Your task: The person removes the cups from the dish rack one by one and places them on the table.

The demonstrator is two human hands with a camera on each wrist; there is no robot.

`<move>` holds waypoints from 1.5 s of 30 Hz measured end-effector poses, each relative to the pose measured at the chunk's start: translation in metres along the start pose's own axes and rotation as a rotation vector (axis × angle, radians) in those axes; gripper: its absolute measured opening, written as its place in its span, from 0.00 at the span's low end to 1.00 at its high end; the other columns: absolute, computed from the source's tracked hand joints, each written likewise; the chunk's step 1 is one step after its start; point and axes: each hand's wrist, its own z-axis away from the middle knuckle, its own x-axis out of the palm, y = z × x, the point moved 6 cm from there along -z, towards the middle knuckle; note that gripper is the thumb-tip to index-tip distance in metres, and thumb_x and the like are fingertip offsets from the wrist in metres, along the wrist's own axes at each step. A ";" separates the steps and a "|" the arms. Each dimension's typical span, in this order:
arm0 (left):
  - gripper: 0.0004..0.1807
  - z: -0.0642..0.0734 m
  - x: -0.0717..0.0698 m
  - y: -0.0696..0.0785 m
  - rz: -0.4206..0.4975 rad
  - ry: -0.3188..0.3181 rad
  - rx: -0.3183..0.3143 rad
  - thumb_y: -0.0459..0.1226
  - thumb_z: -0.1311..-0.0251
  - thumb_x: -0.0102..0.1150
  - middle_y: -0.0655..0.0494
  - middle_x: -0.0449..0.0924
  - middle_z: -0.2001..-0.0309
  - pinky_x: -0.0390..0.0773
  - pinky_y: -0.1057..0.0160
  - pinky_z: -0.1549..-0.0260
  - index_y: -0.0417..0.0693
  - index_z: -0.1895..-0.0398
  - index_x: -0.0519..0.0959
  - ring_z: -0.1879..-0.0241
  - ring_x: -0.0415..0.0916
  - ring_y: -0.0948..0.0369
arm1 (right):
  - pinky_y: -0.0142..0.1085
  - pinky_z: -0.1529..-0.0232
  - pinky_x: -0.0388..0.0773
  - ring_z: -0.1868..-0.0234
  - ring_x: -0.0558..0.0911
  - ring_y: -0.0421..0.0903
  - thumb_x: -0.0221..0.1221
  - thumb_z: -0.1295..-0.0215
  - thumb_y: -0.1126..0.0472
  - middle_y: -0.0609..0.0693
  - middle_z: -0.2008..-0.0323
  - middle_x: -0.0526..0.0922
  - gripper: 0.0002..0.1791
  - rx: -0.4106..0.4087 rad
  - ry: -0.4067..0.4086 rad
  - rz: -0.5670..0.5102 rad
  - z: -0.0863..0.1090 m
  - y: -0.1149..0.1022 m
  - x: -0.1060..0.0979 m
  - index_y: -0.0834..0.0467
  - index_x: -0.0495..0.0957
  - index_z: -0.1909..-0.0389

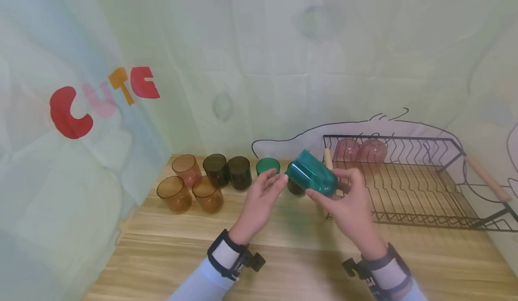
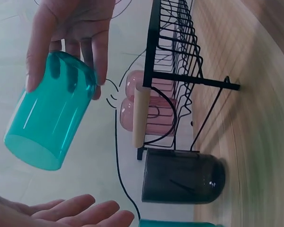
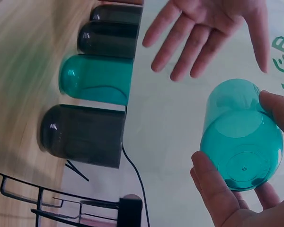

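Note:
My right hand grips a see-through teal cup near its rounded base, thumb on one side and fingers on the other. The cup is tilted in the air above the table, its mouth facing my left hand. That left hand holds nothing; in the right wrist view its fingers are spread and straight, a little apart from the cup's rim. Behind the held cup, a dark grey cup stands upright beside the rack, partly covered in the head view. Another teal cup stands next to it.
A black wire dish rack with wooden handles stands at the right, two pink cups at its back left. Left of the teal cup stand two dark cups, two amber cups and a pinkish-orange cup. A printed curtain hangs behind.

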 end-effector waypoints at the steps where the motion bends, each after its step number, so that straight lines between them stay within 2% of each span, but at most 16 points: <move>1: 0.37 -0.001 0.001 0.000 0.015 -0.010 -0.006 0.64 0.40 0.47 0.59 0.68 0.41 0.68 0.59 0.48 0.54 0.33 0.60 0.44 0.66 0.65 | 0.35 0.65 0.77 0.52 0.75 0.56 0.73 0.58 0.58 0.55 0.47 0.65 0.38 -0.004 -0.002 -0.010 0.002 -0.004 0.001 0.61 0.61 0.49; 4: 0.38 -0.003 0.006 0.002 0.051 -0.035 -0.025 0.63 0.40 0.47 0.59 0.70 0.42 0.70 0.60 0.51 0.53 0.33 0.59 0.46 0.68 0.66 | 0.36 0.64 0.77 0.52 0.75 0.58 0.73 0.60 0.65 0.55 0.48 0.66 0.37 -0.031 0.006 -0.034 0.006 -0.015 0.003 0.64 0.61 0.51; 10: 0.40 -0.006 0.015 0.007 0.127 -0.069 -0.060 0.63 0.42 0.50 0.55 0.69 0.42 0.74 0.61 0.55 0.49 0.33 0.59 0.47 0.69 0.65 | 0.38 0.62 0.77 0.51 0.74 0.58 0.73 0.61 0.66 0.54 0.48 0.66 0.36 -0.082 0.009 -0.072 0.010 -0.012 0.010 0.66 0.62 0.52; 15: 0.40 -0.007 0.018 0.007 0.178 -0.074 -0.078 0.62 0.43 0.53 0.56 0.69 0.42 0.74 0.60 0.56 0.48 0.35 0.60 0.47 0.70 0.65 | 0.39 0.63 0.77 0.52 0.75 0.57 0.73 0.61 0.68 0.54 0.48 0.67 0.36 -0.122 0.022 -0.081 0.014 -0.011 0.013 0.67 0.62 0.53; 30: 0.40 -0.007 0.021 0.012 0.294 -0.034 -0.070 0.53 0.44 0.60 0.47 0.70 0.43 0.75 0.60 0.58 0.42 0.35 0.59 0.50 0.73 0.61 | 0.40 0.64 0.78 0.48 0.73 0.58 0.72 0.58 0.66 0.55 0.45 0.66 0.37 -0.097 -0.005 -0.116 0.019 -0.004 0.022 0.64 0.59 0.50; 38: 0.42 0.003 0.014 0.029 0.283 -0.005 -0.087 0.48 0.46 0.64 0.45 0.70 0.43 0.76 0.58 0.59 0.38 0.35 0.57 0.52 0.75 0.59 | 0.38 0.62 0.77 0.49 0.74 0.56 0.73 0.59 0.65 0.52 0.47 0.68 0.36 -0.097 -0.014 -0.049 0.018 -0.007 0.022 0.64 0.64 0.48; 41: 0.42 0.002 0.013 0.027 0.262 0.002 -0.076 0.50 0.48 0.65 0.48 0.71 0.45 0.76 0.60 0.58 0.41 0.35 0.58 0.52 0.75 0.60 | 0.38 0.61 0.76 0.49 0.74 0.56 0.73 0.59 0.63 0.51 0.47 0.69 0.36 -0.106 -0.023 -0.019 0.019 -0.008 0.022 0.63 0.66 0.47; 45: 0.42 -0.002 0.011 0.016 0.207 0.027 -0.044 0.54 0.51 0.66 0.55 0.72 0.46 0.75 0.62 0.58 0.49 0.36 0.60 0.52 0.74 0.63 | 0.40 0.60 0.76 0.48 0.74 0.55 0.73 0.58 0.63 0.50 0.46 0.70 0.36 -0.111 -0.046 -0.017 0.018 -0.005 0.024 0.61 0.67 0.47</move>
